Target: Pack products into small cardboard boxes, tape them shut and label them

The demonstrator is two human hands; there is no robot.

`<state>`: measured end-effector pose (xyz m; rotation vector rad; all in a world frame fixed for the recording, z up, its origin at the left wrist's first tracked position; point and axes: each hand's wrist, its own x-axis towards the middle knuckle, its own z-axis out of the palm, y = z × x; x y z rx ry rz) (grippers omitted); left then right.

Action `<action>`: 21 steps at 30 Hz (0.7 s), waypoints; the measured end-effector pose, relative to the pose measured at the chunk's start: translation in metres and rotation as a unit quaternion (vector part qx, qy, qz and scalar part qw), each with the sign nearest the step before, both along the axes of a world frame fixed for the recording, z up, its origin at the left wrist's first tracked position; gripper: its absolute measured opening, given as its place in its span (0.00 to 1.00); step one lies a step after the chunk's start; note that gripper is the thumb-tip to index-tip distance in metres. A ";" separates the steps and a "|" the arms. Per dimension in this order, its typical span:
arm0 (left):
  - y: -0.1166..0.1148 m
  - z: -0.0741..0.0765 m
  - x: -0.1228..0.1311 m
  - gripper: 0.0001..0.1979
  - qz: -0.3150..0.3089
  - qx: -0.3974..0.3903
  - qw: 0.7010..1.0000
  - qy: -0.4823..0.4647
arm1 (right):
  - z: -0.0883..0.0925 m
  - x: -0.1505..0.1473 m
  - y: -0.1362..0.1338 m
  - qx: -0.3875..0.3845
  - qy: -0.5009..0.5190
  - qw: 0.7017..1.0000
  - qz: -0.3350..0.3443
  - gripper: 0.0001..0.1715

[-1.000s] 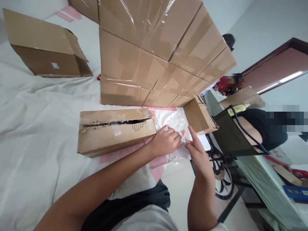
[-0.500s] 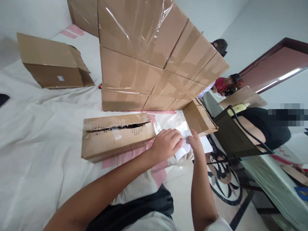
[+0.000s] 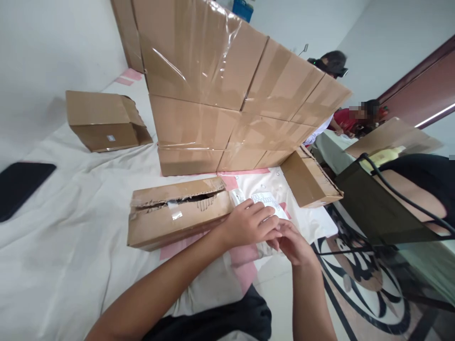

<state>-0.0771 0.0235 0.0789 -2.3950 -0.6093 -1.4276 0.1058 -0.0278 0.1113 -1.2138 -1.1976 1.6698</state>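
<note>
My left hand is closed, its fingertips curled down against those of my right hand. The right hand's thumb and fingers are pinched together there too. Whatever lies between the fingertips is too small or hidden to make out. Just beyond them a white sheet with printed outline shapes lies on the cloth-covered table. Beside the left knuckles is a small white item, partly covered by that hand. A long cardboard box with a torn slit along its top stands left of my hands.
Stacked, taped cartons form a wall behind the work spot. An open cardboard box stands at the right edge, another carton at the left. A dark flat pad lies far left. A chair and other people are to the right.
My hands have come together, the right moving in to meet the left fingertips. The printed sheet now lies flat beyond them, more of it showing. The view has shifted a little.
</note>
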 end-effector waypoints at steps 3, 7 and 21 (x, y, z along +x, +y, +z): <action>-0.003 0.013 -0.003 0.15 0.019 -0.002 1.000 0.020 | -0.007 0.007 0.008 0.020 0.013 1.000 0.001 0.22; -0.010 0.041 -0.017 0.10 0.094 -0.070 0.990 0.083 | -0.015 -0.001 0.030 0.069 0.063 0.995 -0.020 0.25; -0.032 0.056 -0.221 0.15 0.089 -0.555 0.812 0.157 | -0.051 -0.110 0.102 0.205 0.155 0.915 0.311 0.18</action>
